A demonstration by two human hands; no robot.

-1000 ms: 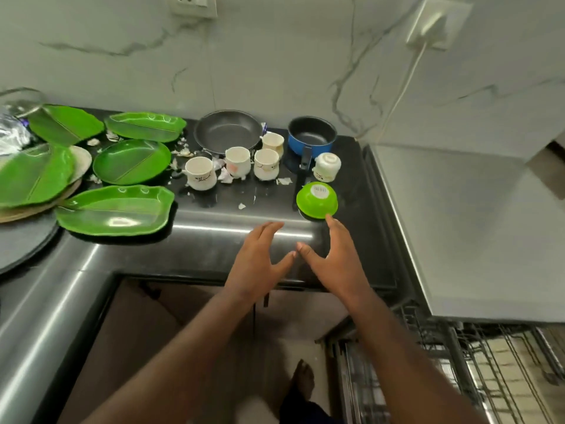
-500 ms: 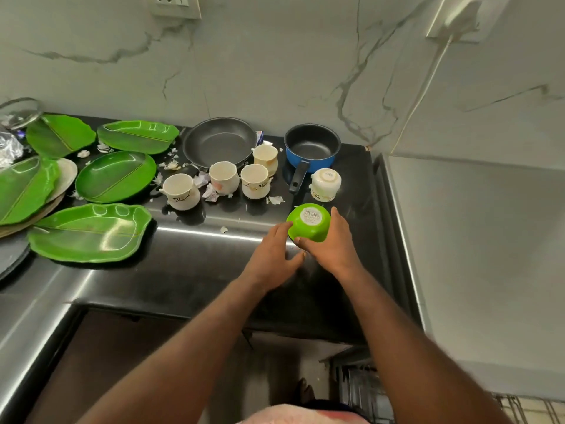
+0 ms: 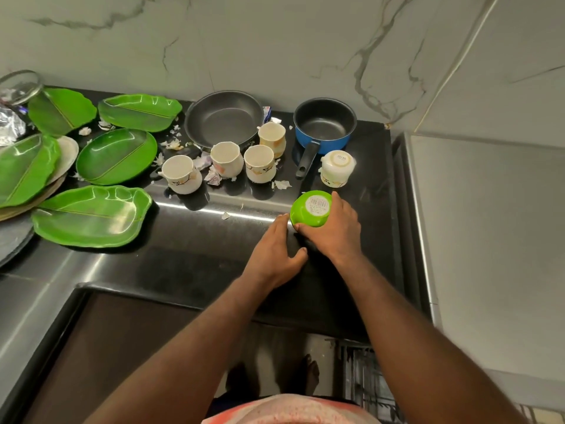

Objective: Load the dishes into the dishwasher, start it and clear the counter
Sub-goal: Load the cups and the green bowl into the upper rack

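Observation:
A small green bowl point(image 3: 308, 214) sits upside down on the black counter point(image 3: 195, 258), a white label on its base. My right hand point(image 3: 333, 231) grips it from the right, fingers curled round its side. My left hand point(image 3: 275, 252) rests flat on the counter just left of the bowl, fingertips touching its rim. Behind stand several white cups point(image 3: 227, 159), one upturned cup point(image 3: 337, 166), a blue saucepan point(image 3: 324, 123) and a grey frying pan point(image 3: 224, 117). Several green leaf-shaped plates point(image 3: 91, 215) lie to the left.
Paper scraps and shell bits point(image 3: 214, 175) litter the counter around the cups. The dishwasher's grey top point(image 3: 489, 240) lies to the right, with a wire rack point(image 3: 367, 377) showing below. A glass lid point(image 3: 18, 87) and foil sit far left.
My right hand has reached the green bowl and closed round it; my left hand came up beside it. The view has tilted closer over the counter.

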